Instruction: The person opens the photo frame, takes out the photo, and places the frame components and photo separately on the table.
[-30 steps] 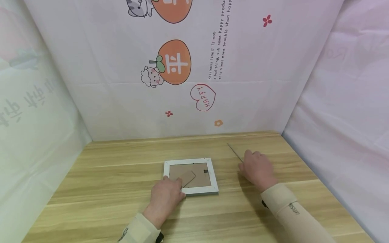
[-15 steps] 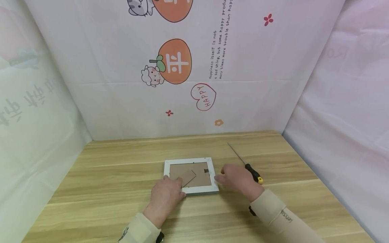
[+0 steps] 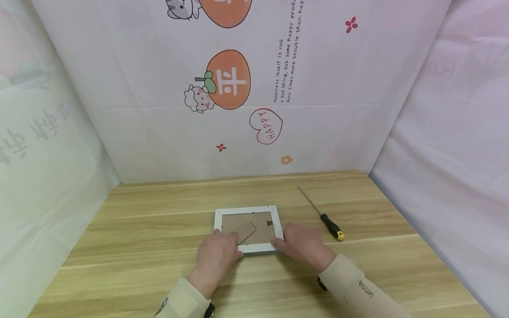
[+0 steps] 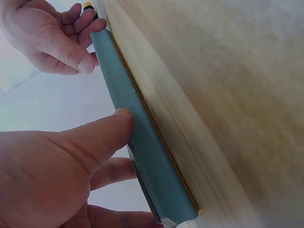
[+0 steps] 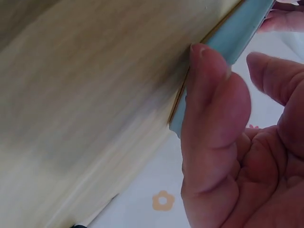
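A white-backed picture frame [image 3: 260,247] lies face down, its brown backing board [image 3: 234,221] upward. A bent wire [image 3: 247,237] and a small black tab [image 3: 270,223] show on that board. My left hand [image 3: 216,260] grips the near left part of the frame, thumb on its blue-green side [image 4: 118,80] and fingers over the back. At the near right corner is my right hand [image 3: 304,245]. Its fingers [image 5: 209,104] touch the frame's side, while its thumb [image 5: 270,76] stands apart from it.
A screwdriver [image 3: 332,227] with a black and yellow handle lies right of the frame, shaft pointing away to the back left. White printed cloth [image 3: 159,145] encloses the wood-grain table [image 3: 131,247] at the back and both sides.
My right hand has let go of the screwdriver, left it on the table and moved left to the frame's near right corner. My left hand has stayed in place.
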Demonstrator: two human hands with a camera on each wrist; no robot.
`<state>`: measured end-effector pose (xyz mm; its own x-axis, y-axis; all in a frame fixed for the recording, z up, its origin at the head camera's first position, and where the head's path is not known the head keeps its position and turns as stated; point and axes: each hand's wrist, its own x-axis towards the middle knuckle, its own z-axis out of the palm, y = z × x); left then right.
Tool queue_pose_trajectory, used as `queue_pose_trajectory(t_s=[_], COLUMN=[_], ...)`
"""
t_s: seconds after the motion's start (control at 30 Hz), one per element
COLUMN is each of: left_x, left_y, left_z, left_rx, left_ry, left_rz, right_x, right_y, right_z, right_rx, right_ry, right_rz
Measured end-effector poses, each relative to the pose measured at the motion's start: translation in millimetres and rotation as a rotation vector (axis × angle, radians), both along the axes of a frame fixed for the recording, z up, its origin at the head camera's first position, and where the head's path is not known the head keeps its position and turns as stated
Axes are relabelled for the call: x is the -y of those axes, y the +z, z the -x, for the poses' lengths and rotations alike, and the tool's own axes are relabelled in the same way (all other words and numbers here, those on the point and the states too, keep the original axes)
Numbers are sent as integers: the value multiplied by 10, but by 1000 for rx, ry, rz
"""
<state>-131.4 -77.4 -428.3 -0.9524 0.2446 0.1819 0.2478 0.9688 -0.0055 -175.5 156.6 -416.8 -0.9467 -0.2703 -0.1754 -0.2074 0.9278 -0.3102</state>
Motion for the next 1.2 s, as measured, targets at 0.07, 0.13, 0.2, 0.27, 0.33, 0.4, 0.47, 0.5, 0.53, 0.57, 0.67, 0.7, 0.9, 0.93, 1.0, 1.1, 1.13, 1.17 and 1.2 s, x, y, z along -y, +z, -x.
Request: queue_pose_trajectory(t_s=[0.07,0.13,0.2,0.27,0.33,0.4,0.47,0.5,0.53,0.57,0.67,0.7,0.9,0.93,1.0,1.1,1.13,1.17,1.2], left_x=[-5,-11,-17,-26,-28,-30,-29,-26,-26,-25,-19,-15,-1,-1,-2,-10,-14,-19,-24], left_y=[0,-7,-15,-19,-30,-34,-46,-54,-55,-61,-61,-63,-61,-60,-57,-49,-45,-43,-41], left_z=[-6,-12,-19,-26,-34,-45,-56,-60,-67,-69,-87,-90,-123,-130,-144,-169,-179,-188,-197], left_rx=[-10,-19,-34,-48,-71,-95,-122,-133,-142,-152,-166,-166,-138,-135,-132,-135,-136,-134,-130], left_ry=[-1,-3,-8,-12,-17,-24,-33,-37,-42,-47,-60,-63,-91,-96,-105,-117,-122,-124,-125], left_rz=[0,4,11,14,12,13,13,12,11,10,-4,-10,-75,-84,-95,-103,-103,-104,-106], right_x=[14,27,40,47,54,60,63,65,64,62,46,37,-13,-18,-29,-43,-46,-50,-53], right_y=[-6,-19,-32,-41,-50,-53,-58,-61,-65,-64,-77,-84,-123,-126,-126,-128,-124,-121,-113], right_z=[-3,-2,5,10,23,34,44,52,57,62,84,93,154,164,183,214,222,230,238], right_rx=[-2,-1,7,4,5,4,4,8,9,11,17,21,35,33,20,-12,-21,-33,-42], right_ry=[-13,-32,-55,-75,-91,-102,-106,-111,-111,-111,-114,-116,-125,-125,-118,-100,-98,-93,-96], right_rz=[-4,-19,-42,-60,-73,-78,-80,-81,-83,-86,-92,-93,-83,-78,-69,-70,-73,-81,-87])
